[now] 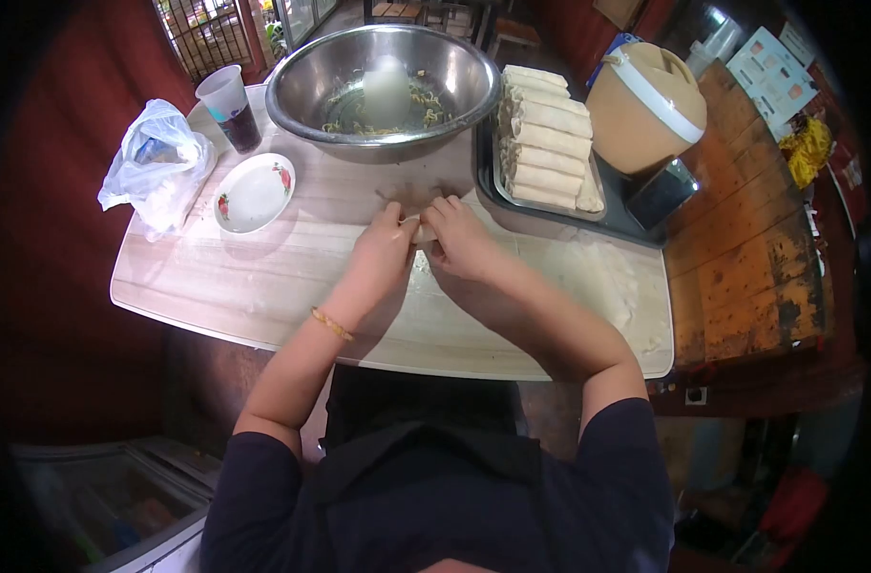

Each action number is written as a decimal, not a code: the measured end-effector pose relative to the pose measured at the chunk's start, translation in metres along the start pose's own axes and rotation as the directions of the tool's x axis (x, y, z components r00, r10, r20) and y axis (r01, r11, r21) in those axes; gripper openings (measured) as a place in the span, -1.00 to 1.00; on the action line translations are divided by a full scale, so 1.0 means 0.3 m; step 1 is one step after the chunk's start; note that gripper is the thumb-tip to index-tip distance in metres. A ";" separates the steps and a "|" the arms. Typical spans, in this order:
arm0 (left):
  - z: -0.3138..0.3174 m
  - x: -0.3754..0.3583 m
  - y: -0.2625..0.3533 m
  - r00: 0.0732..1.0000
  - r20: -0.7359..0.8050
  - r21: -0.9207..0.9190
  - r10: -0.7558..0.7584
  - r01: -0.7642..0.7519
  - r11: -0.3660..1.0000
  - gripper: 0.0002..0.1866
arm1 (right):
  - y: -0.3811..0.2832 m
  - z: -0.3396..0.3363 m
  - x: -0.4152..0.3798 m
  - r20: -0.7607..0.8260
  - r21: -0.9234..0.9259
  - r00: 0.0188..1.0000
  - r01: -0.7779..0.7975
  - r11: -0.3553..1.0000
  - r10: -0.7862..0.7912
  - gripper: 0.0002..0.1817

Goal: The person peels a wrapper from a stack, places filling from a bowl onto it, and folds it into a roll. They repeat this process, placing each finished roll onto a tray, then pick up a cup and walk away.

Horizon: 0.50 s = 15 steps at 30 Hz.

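Over the middle of the table, my left hand [386, 246] and my right hand [456, 237] are closed on a pale spring roll [421, 230]. Only a small piece of its wrapper shows between the fingers; the rest is covered by my hands. Beyond them stands a large steel bowl [297, 119] with scraps of shredded filling [426, 107] and a whitish, blurry rounded object [386, 91] in it. Finished-looking spring rolls [550, 143] are stacked on a metal tray [550, 207] to the right.
On the left are a plastic bag [158, 167], a plastic cup with dark liquid [237, 124] and a flower-patterned dish [254, 196]. To the right stand a tan jug [640, 105] and a dark tumbler [662, 194], beside a wooden table [750, 277].
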<state>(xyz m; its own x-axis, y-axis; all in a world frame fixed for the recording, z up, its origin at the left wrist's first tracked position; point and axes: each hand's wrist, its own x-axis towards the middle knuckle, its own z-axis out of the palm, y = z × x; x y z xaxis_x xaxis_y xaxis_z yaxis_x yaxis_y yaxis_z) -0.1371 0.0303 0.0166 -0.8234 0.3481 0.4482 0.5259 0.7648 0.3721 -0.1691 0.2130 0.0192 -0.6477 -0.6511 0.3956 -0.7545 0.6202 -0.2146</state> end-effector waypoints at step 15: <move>-0.079 0.144 -0.158 0.933 0.359 -0.422 0.026 0.137 0.896 -0.64 | 0.162 -0.089 0.142 0.503 0.367 0.864 -0.226 0.902 0.012 -0.60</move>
<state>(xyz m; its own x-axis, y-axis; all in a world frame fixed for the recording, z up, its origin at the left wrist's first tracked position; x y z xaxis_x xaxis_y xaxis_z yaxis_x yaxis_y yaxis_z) -0.1925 -0.0037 0.0376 -0.8311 0.5391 0.1362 0.4482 0.5045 0.7380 -0.2306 0.2271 0.0494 -0.6222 -0.7752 -0.1098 -0.5731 0.5465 -0.6107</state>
